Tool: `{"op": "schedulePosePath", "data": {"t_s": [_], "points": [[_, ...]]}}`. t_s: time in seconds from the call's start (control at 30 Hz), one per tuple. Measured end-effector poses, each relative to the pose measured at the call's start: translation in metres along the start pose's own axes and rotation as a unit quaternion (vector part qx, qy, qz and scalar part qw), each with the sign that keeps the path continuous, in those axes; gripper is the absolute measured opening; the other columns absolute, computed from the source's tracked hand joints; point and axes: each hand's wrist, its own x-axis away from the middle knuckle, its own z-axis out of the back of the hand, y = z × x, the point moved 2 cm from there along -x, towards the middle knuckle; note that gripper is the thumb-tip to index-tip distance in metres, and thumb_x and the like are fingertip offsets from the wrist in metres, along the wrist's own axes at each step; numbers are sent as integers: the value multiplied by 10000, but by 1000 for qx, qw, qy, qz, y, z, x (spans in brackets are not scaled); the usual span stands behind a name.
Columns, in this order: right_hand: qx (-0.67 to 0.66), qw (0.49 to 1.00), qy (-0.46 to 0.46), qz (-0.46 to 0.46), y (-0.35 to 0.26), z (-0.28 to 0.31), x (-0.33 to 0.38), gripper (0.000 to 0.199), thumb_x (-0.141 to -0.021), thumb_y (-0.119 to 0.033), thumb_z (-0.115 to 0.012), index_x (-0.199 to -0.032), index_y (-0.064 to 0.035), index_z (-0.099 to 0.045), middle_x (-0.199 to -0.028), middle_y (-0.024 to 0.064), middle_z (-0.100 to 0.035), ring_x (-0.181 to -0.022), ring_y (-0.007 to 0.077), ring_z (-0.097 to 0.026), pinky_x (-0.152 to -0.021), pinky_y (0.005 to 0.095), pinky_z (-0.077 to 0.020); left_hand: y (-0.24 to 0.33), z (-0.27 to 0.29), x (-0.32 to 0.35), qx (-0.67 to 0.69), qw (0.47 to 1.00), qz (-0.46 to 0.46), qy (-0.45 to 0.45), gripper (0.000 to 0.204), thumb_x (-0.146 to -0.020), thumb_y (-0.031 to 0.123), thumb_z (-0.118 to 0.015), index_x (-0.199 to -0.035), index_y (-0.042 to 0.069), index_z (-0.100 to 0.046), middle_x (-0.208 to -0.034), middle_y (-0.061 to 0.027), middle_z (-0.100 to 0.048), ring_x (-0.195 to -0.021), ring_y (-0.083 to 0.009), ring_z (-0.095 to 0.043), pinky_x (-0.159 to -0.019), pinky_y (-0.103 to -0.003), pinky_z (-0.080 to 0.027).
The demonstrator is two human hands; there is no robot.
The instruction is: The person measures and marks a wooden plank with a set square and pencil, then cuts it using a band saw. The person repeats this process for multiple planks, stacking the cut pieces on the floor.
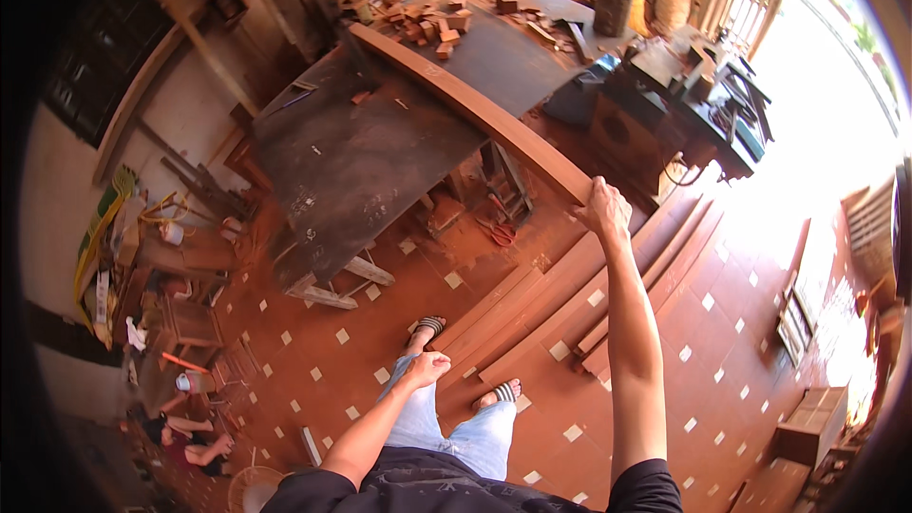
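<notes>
Right hand [602,209] grip is clamped on the long plank's [465,104] near end; left hand [425,368] hangs loosely curled, empty. Far end rests at eleven o'clock on the tabletop [351,161]; one-handed, it could twist and drop onto the floor boards [532,313].

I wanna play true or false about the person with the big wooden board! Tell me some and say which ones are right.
1. The right hand grips the end of a long wooden plank. True.
2. The left hand also holds the plank. False: it hangs empty near the thigh.
3. The plank's far end rests on the dark worktable. True.
4. The floor is bare of wood. False: more planks lie on the tiled floor.
</notes>
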Motion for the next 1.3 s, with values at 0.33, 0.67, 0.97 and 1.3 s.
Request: {"op": "schedulePosePath", "data": {"t_s": [0.33, 0.67, 0.97, 1.3], "points": [[34, 999, -4, -1, 39, 18, 87, 576, -776, -472, -868, -1038, -19, -629, -908, 228, -740, -910, 430, -720, -828, 549, -565, 103, 27, -38, 115, 992, -17, -56, 316, -1037, 318, -710, -1180, 39, -750, -977, -29, -764, -848, -115, -712, -732, -293, -583], [34, 993, 24, -109, 131, 68, 376, 618, -660, -372, -951, -1101, -84, -626, -928, 142, -732, -911, 384, -710, -804, 502, -550, 256, 5, -98, 496, 864, 53, -63, 725, -947, 718, -670, -1321, 99, -630, -1199, -72, -715, -975, -209, -720, -826, -371, -592], [80, 989, -16, -123, 196, 95, 565, 541, -739, -439, -911, -1062, -76, -672, -870, 143, -727, -793, 392, -699, -759, 490, -569, 323, -28, -167, 631, 768, 75, -83, 1031, -797, 823, -748, -1485, 92, -514, -1446, -138, -603, -1230, -279, -646, -1010, -500, -562], [81, 984, -58, -146, 233, 143, 612, 583, -722, -410, -953, -1125, -73, -701, -970, 149, -744, -953, 352, -716, -853, 474, -561, 293, -18, -22, 636, 759, 137, -17, 1130, -777, 839, -746, -1580, 98, -459, -1491, -143, -606, -1328, -297, -621, -1085, -529, -533]]}}
